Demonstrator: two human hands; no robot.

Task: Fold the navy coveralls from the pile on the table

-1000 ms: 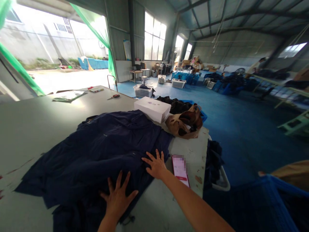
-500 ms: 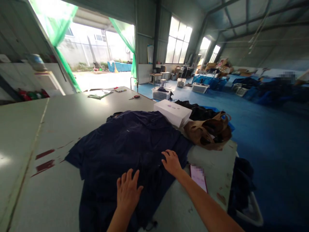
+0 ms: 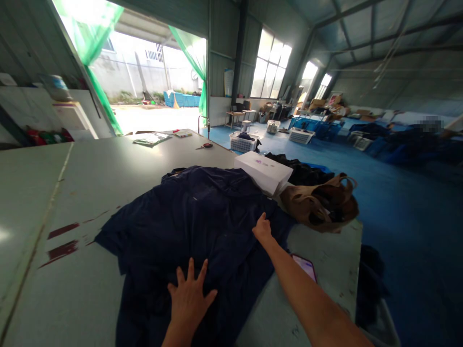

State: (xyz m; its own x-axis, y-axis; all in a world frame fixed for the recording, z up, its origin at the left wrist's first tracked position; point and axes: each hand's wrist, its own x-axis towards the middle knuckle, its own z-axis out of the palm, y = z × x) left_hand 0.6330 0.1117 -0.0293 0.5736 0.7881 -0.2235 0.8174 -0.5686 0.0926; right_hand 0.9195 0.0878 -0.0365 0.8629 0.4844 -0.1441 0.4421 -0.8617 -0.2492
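Observation:
A dark navy garment [image 3: 162, 217] lies spread and wrinkled over the table. My left hand [image 3: 190, 296] rests on its lower part, palm down with the fingers spread wide. Farther up on the right side, my right hand [image 3: 262, 227] is closed, its fingers curled together at the cloth of the garment. The fingertips there are partly hidden by the hand itself. Beside my right forearm a phone [image 3: 305, 268] with a lit screen lies on the table.
A white box [image 3: 264, 168] and a brown bag [image 3: 318, 202] stand beyond the garment on the right. Scissors [image 3: 205, 146] and flat packets [image 3: 152, 139] lie toward the table's far edge. White baskets [image 3: 243, 142] stand on the blue floor.
My right hand has moved up and slightly right along the garment, and its fingers have closed. My left hand's fingers have spread wider. The view has shifted slightly.

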